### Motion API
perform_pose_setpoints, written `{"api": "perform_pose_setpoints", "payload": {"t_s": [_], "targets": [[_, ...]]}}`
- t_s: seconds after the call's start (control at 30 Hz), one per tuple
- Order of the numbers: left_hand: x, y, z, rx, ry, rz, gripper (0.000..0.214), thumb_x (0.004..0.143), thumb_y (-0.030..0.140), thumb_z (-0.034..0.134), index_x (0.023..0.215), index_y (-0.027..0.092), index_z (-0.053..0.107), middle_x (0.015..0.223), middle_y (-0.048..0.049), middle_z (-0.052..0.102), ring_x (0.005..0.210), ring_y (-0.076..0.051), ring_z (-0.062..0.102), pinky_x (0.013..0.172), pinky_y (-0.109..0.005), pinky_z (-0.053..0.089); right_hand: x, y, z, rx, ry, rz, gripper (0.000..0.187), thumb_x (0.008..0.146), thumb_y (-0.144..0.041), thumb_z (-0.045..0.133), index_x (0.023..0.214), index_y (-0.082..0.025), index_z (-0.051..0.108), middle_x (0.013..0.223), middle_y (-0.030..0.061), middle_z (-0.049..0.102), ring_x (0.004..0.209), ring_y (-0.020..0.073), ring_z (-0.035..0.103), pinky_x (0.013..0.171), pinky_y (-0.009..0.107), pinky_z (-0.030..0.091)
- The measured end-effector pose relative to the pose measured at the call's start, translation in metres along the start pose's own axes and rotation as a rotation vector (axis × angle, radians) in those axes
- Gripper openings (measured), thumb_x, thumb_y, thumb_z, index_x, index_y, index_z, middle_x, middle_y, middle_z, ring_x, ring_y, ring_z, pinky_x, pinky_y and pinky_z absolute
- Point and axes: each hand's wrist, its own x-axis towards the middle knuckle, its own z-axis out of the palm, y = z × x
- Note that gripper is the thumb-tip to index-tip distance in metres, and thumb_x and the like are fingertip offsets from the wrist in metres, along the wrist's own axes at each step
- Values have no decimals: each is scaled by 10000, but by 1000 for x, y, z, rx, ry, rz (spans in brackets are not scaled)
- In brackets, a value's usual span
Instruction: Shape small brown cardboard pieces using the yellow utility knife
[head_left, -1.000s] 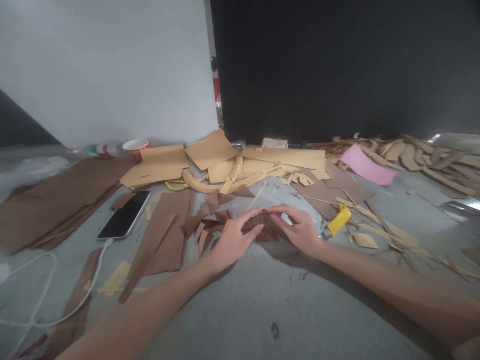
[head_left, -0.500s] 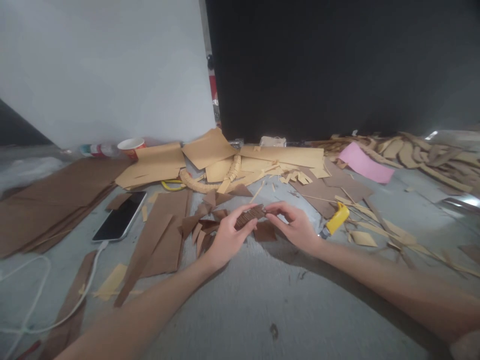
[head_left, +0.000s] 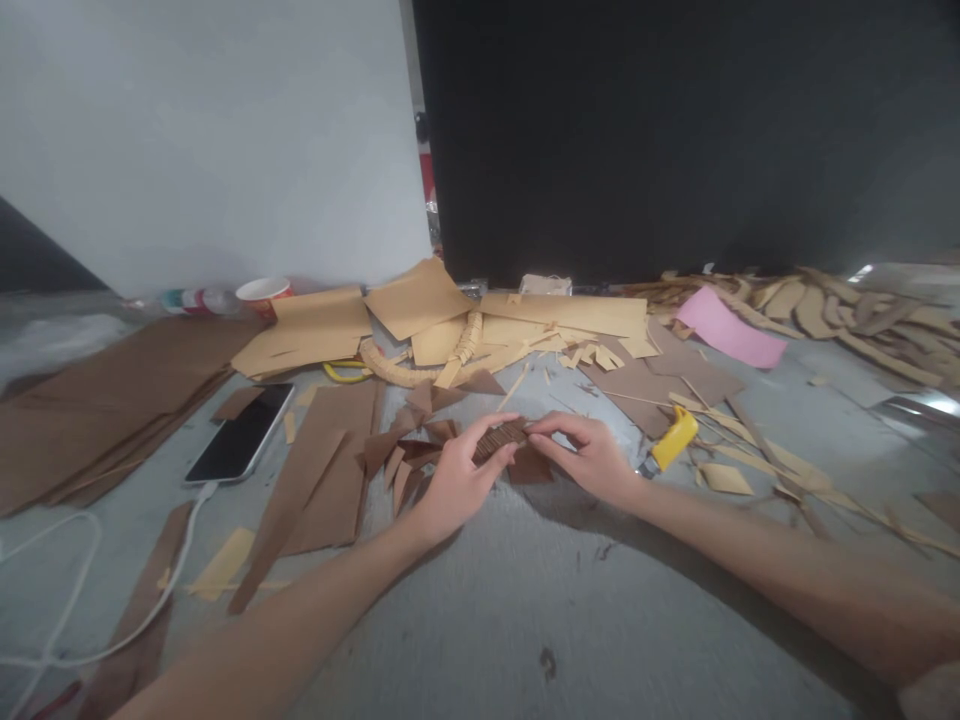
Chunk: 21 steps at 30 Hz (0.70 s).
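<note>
On my monitor the black panel stood far behind the phone and off to its right, and the grey surface ran under everything. A stack of brown sheets lay just left of the phone. Tan cardboard sheets were piled beyond the phone, at the foot of the panel, and a pink sheet lay well to the phone's right, past that pile.

I watched the wearer's 2 hands meet to the right of the phone, the left hand nearer it and the right hand farther off. Both were closed in a pinch, thumb and fingertips gripping 1 ridged cardboard strip, 1 end each. Brown triangles littered the surface between the strip and the phone. A yellow cutter lay just beyond the right hand. A paper cup stood behind the phone.
</note>
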Motion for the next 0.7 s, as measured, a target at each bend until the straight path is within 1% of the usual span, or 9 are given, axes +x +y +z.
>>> {"api": "perform_pose_setpoints", "payload": {"t_s": [0.13,0.23,0.33,0.43,0.53,0.6,0.7], "targets": [[0,-1,1,69,18,6,378,1046,453,619,1364,252,649,1170,-61,781,927,-217,745,903,-351,571,1,-2,-1,-25,47,1,179,1025,-393,660,986,-237,738,917,49,731,863,204,681,811,353,541],[-1,0,2,106,16,14,368,1051,439,608,1365,251,645,1292,-71,755,1002,-229,755,947,-363,576,0,-1,-2,-22,41,27,216,1027,-436,652,999,-240,739,877,36,703,841,198,656,802,349,532],[-1,2,3,123,-4,24,350,1059,403,595,1374,257,636,1358,-67,730,1116,-243,740,1002,-373,569,0,-2,-1,-1,18,65,254,1022,-470,651,1056,-238,748,851,33,693,837,199,654,780,340,536],[-3,5,3,175,-33,48,337,1069,358,577,1390,268,626,1402,-63,710,1275,-254,683,1097,-393,529,0,-8,1,43,2,106,281,1007,-496,663,1049,-233,753,889,37,712,833,193,664,749,320,542],[-6,7,4,237,-75,64,351,1085,324,542,1429,284,600,1443,-59,687,1343,-241,645,1151,-398,496,0,-15,2,103,-35,167,346,1025,-539,615,977,-221,744,862,26,708,776,176,652,683,288,531],[-7,7,5,266,-100,76,358,1092,306,521,1445,289,583,1456,-57,678,1354,-233,638,1170,-403,485,0,-17,3,142,-65,230,416,1034,-577,579,894,-209,711,765,6,659,694,157,607,619,268,498],[-9,5,6,304,-126,93,352,1097,302,504,1442,283,573,1466,-64,670,1370,-241,627,1189,-426,472,0,-17,4,200,-108,307,482,1016,-627,579,811,-199,659,658,-20,580,602,136,538,556,255,443]]}}
